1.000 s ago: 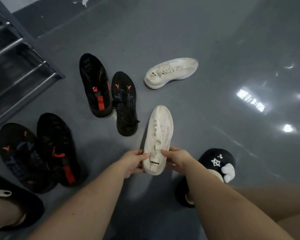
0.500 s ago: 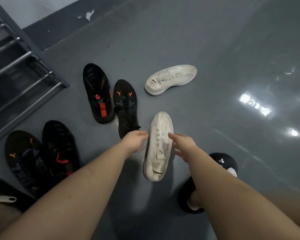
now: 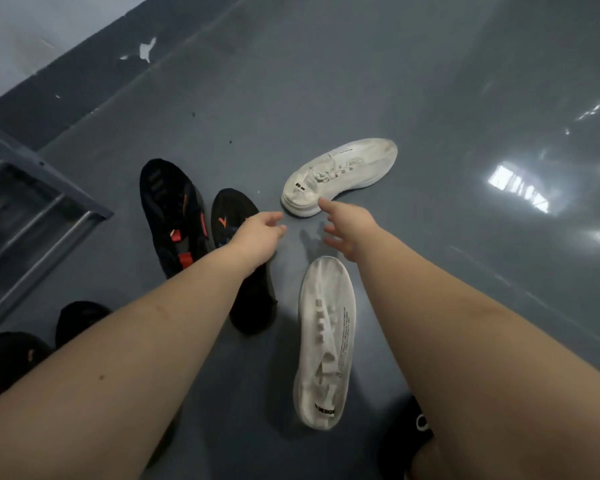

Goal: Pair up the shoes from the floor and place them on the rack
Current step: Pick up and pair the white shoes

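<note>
One white sneaker (image 3: 326, 341) lies on the grey floor between my forearms, toe pointing away from me. A second white sneaker (image 3: 340, 174) lies farther off, heel toward me. My right hand (image 3: 347, 226) is open, fingertips just short of that far sneaker's heel. My left hand (image 3: 257, 233) is open too, hovering to the left of the heel and holding nothing. Two black sneakers with orange marks (image 3: 174, 216) (image 3: 246, 271) lie to the left; my left forearm covers part of the nearer one.
The metal shoe rack (image 3: 39, 216) stands at the left edge. Two more black shoes (image 3: 7, 362) (image 3: 80, 320) lie at the lower left, partly behind my left arm. A black slipper (image 3: 409, 441) shows at the bottom right. Glossy floor stretches to the right.
Both hands let go of the near white sneaker, which now rests on the floor, and reached forward to the far white sneaker. The view has tilted forward.
</note>
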